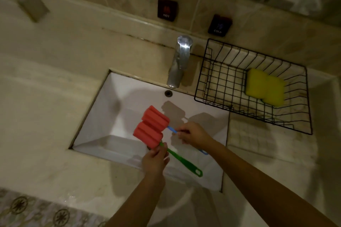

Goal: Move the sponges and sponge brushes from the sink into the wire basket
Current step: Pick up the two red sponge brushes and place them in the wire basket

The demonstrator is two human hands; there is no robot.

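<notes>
Your two hands are over the white sink (118, 97), and each one holds a sponge brush. Your left hand (156, 159) is closed on the green-handled brush (181, 161), the fingers wrapped around the handle just below its red foam head (147, 134); the rest of the green handle points down and to the right, and its end with the loop lies over the front edge of the sink. Your right hand (193, 134) is clamped on the blue-handled brush (172, 130), with the fingertips pinching the handle near its own red foam head (156, 118); a small blue part shows below your wrist, but I cannot tell if it is the end of this handle. The two foam heads are side by side and seem to touch each other, above the basin, the blue brush's head a little farther from you. The black wire basket (221, 55) stands on the counter (46, 83) to the right of the sink, just beside the metal faucet (180, 61). Inside the basket, at its right part, lie the yellow sponges (264, 86), two of them overlapping, it seems. On the tiled wall behind the faucet there are two dark plates, one marked HOT (167, 9) and one marked COLD (219, 25).
</notes>
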